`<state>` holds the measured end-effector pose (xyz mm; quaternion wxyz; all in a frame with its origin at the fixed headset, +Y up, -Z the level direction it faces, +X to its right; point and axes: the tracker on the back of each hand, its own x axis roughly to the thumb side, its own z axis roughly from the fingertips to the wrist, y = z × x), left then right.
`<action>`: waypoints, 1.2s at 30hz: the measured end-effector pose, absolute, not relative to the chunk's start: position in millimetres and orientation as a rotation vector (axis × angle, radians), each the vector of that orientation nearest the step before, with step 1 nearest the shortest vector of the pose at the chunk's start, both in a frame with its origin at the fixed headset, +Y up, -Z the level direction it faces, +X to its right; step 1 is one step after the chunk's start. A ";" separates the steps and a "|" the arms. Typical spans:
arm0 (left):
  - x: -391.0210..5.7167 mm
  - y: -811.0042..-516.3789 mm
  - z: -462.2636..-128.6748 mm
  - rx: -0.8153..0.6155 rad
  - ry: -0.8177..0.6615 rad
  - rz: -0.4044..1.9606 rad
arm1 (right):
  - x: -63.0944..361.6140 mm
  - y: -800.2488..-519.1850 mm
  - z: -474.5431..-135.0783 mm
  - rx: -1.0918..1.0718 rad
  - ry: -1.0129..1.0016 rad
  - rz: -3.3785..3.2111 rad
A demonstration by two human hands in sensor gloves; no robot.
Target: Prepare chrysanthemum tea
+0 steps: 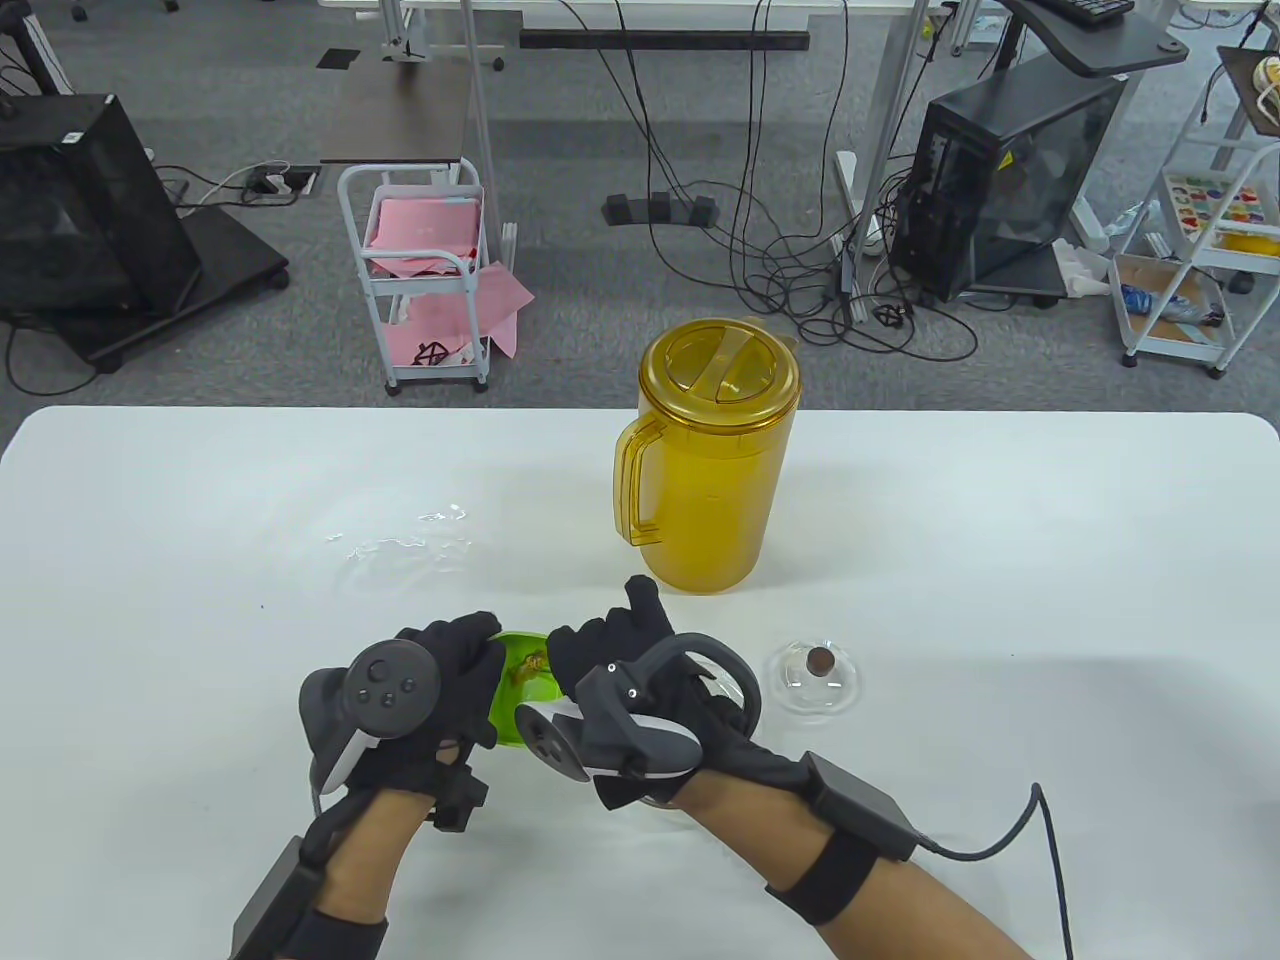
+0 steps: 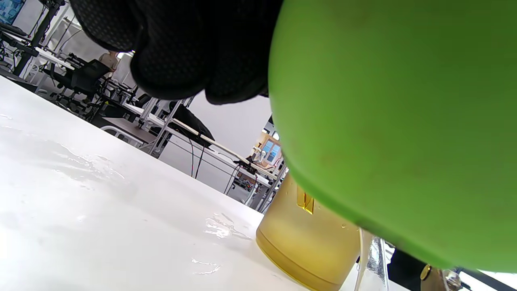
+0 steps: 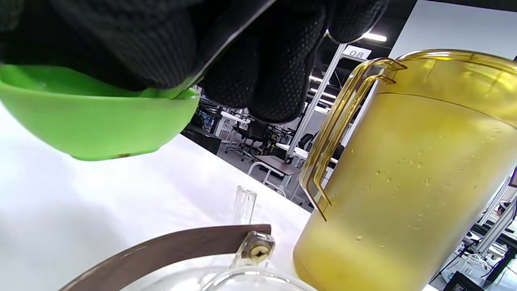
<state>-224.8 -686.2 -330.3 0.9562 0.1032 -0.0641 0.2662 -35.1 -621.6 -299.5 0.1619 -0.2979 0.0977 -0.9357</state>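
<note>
Tilting green bowl (image 1: 520, 690) in left hand (image 1: 440, 680) grip, right hand (image 1: 610, 650) fingers inside

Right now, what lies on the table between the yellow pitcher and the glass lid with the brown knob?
Nothing: in the table view, the stretch of white table between the yellow pitcher and the glass lid is bare.

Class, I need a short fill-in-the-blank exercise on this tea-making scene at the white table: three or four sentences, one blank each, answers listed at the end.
1. The left hand holds a small bowl whose colour is ____.
2. The tall amber pitcher stands with its lid ____.
3. The pitcher's handle points toward the table view's ____ side.
4. The clear glass lid with the brown knob lies to the ____ of the right hand.

Missing words: green; on; left; right
</note>
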 end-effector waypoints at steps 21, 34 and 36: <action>-228.5 -690.9 -334.2 0.169 -0.093 0.523 | 63.7 -603.8 -287.3 -0.743 0.379 -2.940; -233.7 -693.9 -337.4 0.162 -0.058 0.527 | 112.3 -662.9 -297.6 -0.635 0.049 -2.998; -234.0 -695.2 -338.5 0.155 -0.057 0.523 | 108.9 -665.6 -297.0 -0.636 0.047 -2.973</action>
